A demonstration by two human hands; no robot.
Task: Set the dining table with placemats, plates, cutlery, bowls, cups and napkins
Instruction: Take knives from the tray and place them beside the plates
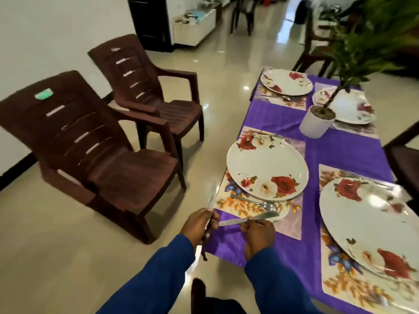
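Two brown plastic chairs stand on the glossy pale floor at my left. My left hand grips a dark-handled knife, blade up; my right hand pinches another knife over the purple tablecloth. Beyond lie a spoon, floral placemats under rose-patterned plates, and a white potted plant.

plate on placemat | spoon before plate | chairs left of table

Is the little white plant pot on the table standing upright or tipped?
Upright. The white pot stands on its base on the purple tablecloth; only its stem leans.
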